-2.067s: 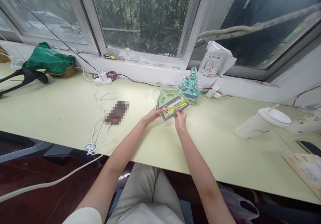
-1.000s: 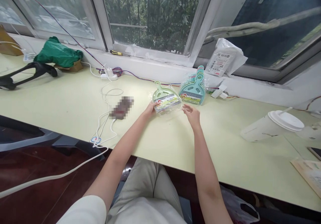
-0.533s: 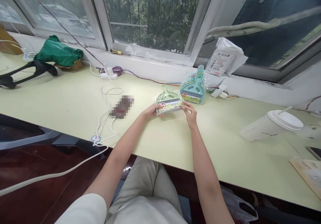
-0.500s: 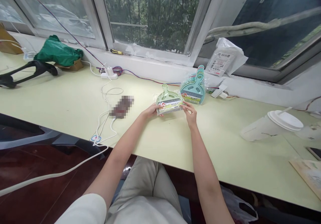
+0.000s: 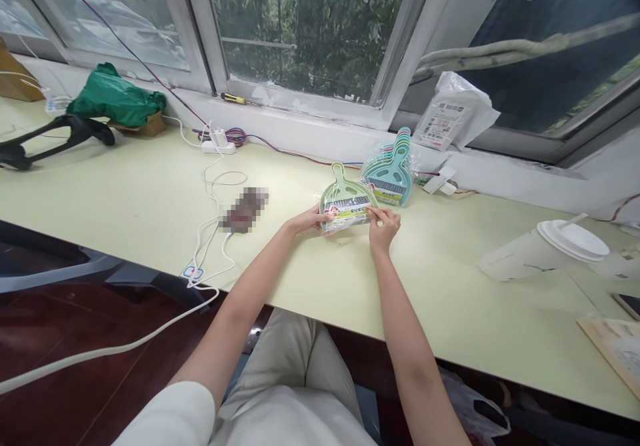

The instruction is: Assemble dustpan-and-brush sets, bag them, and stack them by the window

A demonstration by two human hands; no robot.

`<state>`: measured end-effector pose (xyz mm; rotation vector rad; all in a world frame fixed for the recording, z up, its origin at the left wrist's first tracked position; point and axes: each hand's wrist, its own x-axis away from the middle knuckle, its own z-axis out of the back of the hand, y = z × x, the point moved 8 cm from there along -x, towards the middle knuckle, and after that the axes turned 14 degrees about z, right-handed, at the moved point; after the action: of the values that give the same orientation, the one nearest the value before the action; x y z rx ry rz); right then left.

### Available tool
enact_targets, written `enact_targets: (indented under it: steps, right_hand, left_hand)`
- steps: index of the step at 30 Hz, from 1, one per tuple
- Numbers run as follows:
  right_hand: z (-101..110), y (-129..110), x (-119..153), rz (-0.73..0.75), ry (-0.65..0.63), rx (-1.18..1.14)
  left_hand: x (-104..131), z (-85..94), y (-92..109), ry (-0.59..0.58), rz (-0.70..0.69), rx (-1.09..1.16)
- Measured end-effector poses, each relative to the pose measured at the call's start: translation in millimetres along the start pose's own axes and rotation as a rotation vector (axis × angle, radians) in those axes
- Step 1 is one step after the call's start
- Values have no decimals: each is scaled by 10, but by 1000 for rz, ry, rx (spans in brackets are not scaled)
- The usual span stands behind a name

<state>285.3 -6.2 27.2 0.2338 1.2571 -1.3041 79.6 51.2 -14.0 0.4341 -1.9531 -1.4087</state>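
A pale green mini dustpan and brush set, wrapped in clear plastic with a printed label, is held up above the table by both hands. My left hand grips its left edge, thumb on the front. At the lower right corner, my right hand pinches the wrapper with thumb and fingers. Just behind it, a stack of similar wrapped dustpan sets, the front one blue-green, leans near the window ledge.
A white lidded cup lies tilted at the right. A power strip sits by the ledge, and a white cable runs beside a blurred-out object. At the far left are a green bag and a black frame.
The dustpan set has shifted slightly right and tipped more upright, its label now facing me more squarely. My right fingers have closed into a tighter pinch at its corner.
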Motion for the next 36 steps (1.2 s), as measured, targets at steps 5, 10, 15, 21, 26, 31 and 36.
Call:
enact_targets:
  steps: [5, 10, 15, 21, 26, 31, 36]
  right_hand:
    - [-310, 307, 121, -326, -62, -563]
    - [-521, 601, 298, -706, -14, -876]
    - [-454, 734, 347, -821, 155, -938]
    - [-461, 605, 293, -730, 72, -934]
    - [-475, 443, 202, -540, 59, -817]
    - [-664, 351, 17, -433, 63, -690]
    - [-1251, 217, -356, -381, -23, -556]
  left_hand:
    - [31, 57, 41, 139, -8, -44]
    - [136, 55, 234, 262, -130, -48]
    - [178, -124, 420, 187, -382, -355]
    - [208, 202, 444, 717, -565, -363]
    - [355, 278, 440, 890, -581, -225]
    - [302, 521, 483, 957, -482, -235]
    - [42, 1178, 689, 1071, -399, -426]
